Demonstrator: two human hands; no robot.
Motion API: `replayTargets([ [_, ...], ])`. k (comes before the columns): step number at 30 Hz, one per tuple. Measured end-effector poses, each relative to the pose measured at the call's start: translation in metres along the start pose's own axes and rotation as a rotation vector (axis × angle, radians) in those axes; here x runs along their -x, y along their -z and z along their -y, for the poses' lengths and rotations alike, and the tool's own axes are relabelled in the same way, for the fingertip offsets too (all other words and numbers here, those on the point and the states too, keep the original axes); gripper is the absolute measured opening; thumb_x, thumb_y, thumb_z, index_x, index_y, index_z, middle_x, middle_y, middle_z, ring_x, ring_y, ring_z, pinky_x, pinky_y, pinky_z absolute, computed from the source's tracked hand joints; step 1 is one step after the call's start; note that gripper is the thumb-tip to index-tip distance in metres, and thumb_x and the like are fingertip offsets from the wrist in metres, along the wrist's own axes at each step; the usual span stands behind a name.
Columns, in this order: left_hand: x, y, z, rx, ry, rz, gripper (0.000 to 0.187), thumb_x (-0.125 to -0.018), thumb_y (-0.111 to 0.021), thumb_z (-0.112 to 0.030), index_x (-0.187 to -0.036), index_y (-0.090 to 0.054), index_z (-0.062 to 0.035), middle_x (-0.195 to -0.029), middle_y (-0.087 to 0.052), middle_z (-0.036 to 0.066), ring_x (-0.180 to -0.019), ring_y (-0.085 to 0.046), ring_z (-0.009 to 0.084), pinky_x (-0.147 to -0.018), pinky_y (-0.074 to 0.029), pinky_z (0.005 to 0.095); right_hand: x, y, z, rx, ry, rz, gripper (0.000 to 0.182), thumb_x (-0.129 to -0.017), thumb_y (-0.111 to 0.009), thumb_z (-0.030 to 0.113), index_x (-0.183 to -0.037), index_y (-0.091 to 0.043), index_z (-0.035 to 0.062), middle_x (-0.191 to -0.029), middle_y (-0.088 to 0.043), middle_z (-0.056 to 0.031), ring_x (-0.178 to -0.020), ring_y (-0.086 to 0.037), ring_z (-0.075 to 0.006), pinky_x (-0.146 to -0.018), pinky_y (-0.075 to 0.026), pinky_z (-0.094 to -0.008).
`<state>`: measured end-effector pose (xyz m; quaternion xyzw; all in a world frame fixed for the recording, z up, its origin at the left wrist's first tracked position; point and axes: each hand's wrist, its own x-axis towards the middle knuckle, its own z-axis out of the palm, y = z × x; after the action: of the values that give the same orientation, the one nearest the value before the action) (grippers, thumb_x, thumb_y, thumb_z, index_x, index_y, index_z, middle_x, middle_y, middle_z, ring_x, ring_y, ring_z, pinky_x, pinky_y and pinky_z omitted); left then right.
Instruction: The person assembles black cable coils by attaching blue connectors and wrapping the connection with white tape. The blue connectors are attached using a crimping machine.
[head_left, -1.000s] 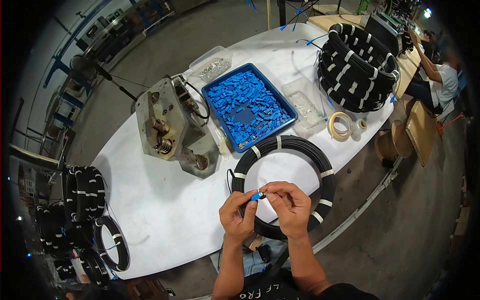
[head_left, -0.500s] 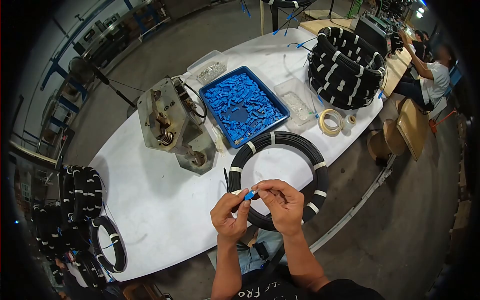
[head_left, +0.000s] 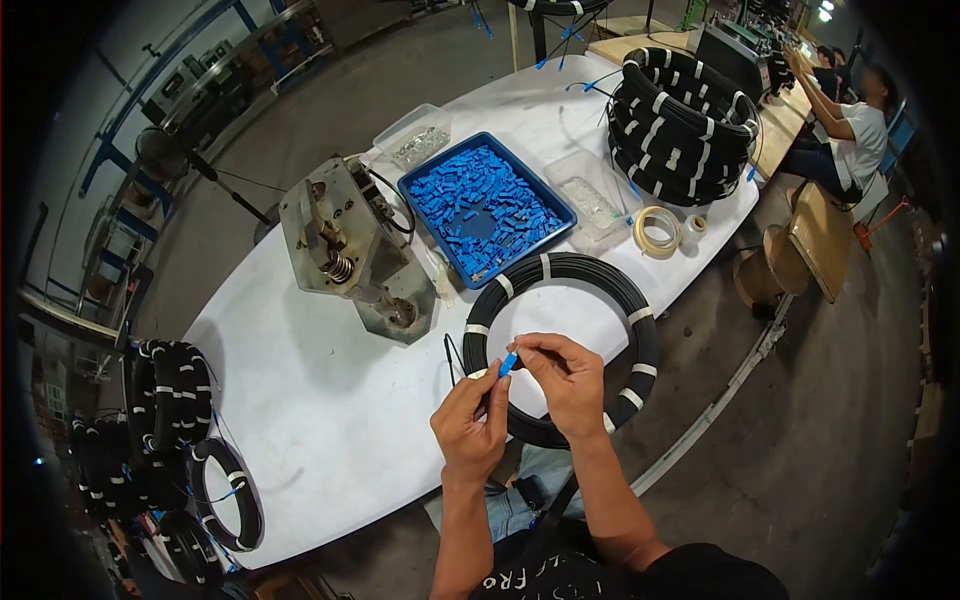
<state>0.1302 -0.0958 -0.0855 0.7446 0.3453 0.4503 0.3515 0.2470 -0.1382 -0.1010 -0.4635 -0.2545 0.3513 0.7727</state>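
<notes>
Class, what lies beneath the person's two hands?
Beneath the left hand and right hand shows the black coil, with some white table inside its ring. Parts of the coil's near side are covered, so those cannot be seen.

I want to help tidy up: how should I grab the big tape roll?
I'd pinch the near rim of the big tape roll from above, thumb in its hole. It lies flat, hole facing up, and that near side looks free, while the smaller roll crowds its right.
</notes>
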Motion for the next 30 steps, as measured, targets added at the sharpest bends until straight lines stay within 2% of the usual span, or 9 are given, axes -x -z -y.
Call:
replayTargets([
  [4,0.002,-0.005,0.006,-0.005,0.013,-0.024,0.017,-0.086,-0.070,0.001,-0.103,-0.072,0.0019,-0.070,-0.064,0.005,-0.053,-0.044,0.0041,-0.046,-0.033,0.0213,-0.004,0.004,-0.010,-0.006,-0.039,0.003,0.016,-0.092,-0.062,-0.001,-0.107,-0.066,-0.0080,-0.098,-0.070,-0.0143,-0.089,-0.068,-0.0167,-0.083,-0.056,-0.0286],
  [6,0.004,-0.008,0.009,0.020,0.047,-0.050,0.017,-0.087,-0.070,-0.001,-0.103,-0.072,0.0015,-0.068,-0.063,0.004,-0.053,-0.045,0.0040,-0.046,-0.032,0.0216,-0.005,0.007,-0.014,-0.095,-0.095,0.059,0.024,-0.091,-0.063,-0.002,-0.115,-0.063,-0.0066,-0.103,-0.068,-0.0102,-0.094,-0.065,-0.0128,-0.084,-0.053,-0.0237],
  [9,0.006,-0.010,0.010,0.039,0.125,-0.053,0.017,-0.090,-0.069,-0.004,-0.105,-0.071,0.0026,-0.069,-0.060,0.000,-0.058,-0.044,0.0027,-0.050,-0.034,0.0196,0.000,0.001,-0.014,-0.211,-0.027,0.058,0.033,-0.090,-0.064,-0.003,-0.122,-0.060,-0.0042,-0.106,-0.066,-0.0089,-0.099,-0.062,-0.0124,-0.086,-0.053,-0.0246],
  [12,0.009,-0.018,0.015,0.088,0.136,-0.069,0.018,-0.091,-0.068,-0.005,-0.106,-0.071,0.0040,-0.074,-0.064,0.000,-0.062,-0.048,0.0022,-0.053,-0.037,0.0181,0.005,0.004,-0.019,-0.163,-0.067,0.020,0.039,-0.089,-0.066,-0.003,-0.127,-0.058,-0.0022,-0.108,-0.065,-0.0080,-0.102,-0.061,-0.0124,-0.088,-0.052,-0.0257],
  [21,0.009,-0.029,0.006,0.177,0.289,-0.050,0.019,-0.094,-0.066,-0.008,-0.106,-0.070,0.0059,-0.078,-0.065,0.000,-0.065,-0.050,0.0026,-0.056,-0.039,0.0170,0.003,0.012,-0.033,-0.180,-0.127,0.009,0.034,-0.090,-0.066,0.002,-0.123,-0.060,-0.0022,-0.107,-0.066,-0.0078,-0.100,-0.061,-0.0115,-0.087,-0.052,-0.0245],
  [30,0.007,-0.034,0.017,0.164,0.224,-0.056,0.017,-0.092,-0.066,-0.004,-0.105,-0.069,0.0062,-0.080,-0.065,0.001,-0.068,-0.053,0.0025,-0.059,-0.041,0.0167,-0.006,0.017,-0.034,-0.178,-0.127,0.023,0.029,-0.089,-0.068,0.001,-0.117,-0.062,-0.0051,-0.106,-0.067,-0.0101,-0.098,-0.063,-0.0127,-0.087,-0.052,-0.0247],
])
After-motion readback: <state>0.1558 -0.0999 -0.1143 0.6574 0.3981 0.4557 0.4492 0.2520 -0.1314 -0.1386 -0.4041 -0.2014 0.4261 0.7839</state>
